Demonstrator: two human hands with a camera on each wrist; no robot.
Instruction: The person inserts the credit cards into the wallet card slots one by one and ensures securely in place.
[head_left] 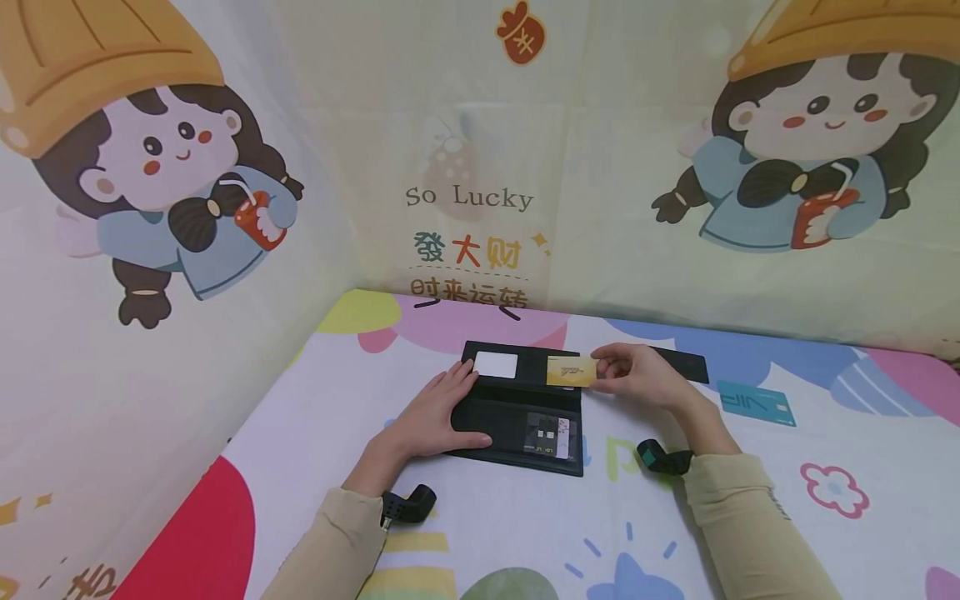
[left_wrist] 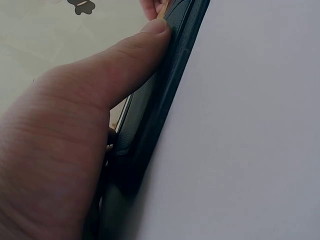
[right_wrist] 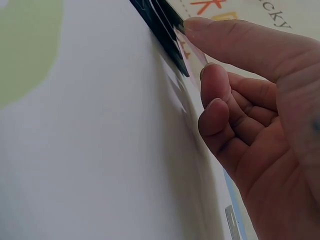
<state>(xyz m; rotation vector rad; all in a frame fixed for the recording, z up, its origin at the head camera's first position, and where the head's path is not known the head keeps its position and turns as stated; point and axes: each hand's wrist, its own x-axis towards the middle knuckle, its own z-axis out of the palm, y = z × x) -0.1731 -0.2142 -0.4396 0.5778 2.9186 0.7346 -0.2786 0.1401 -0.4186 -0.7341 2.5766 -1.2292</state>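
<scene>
right hand [head_left: 637, 377], at frame centre, is pinched on a gold card [head_left: 571, 372] over the open black wallet [head_left: 517, 417], which is pressed flat by the left hand [head_left: 431, 415].

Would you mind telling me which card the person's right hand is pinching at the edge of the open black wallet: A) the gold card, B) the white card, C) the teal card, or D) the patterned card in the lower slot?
A: the right hand pinches the gold card at the black wallet, while the teal card lies apart on the table.
</scene>
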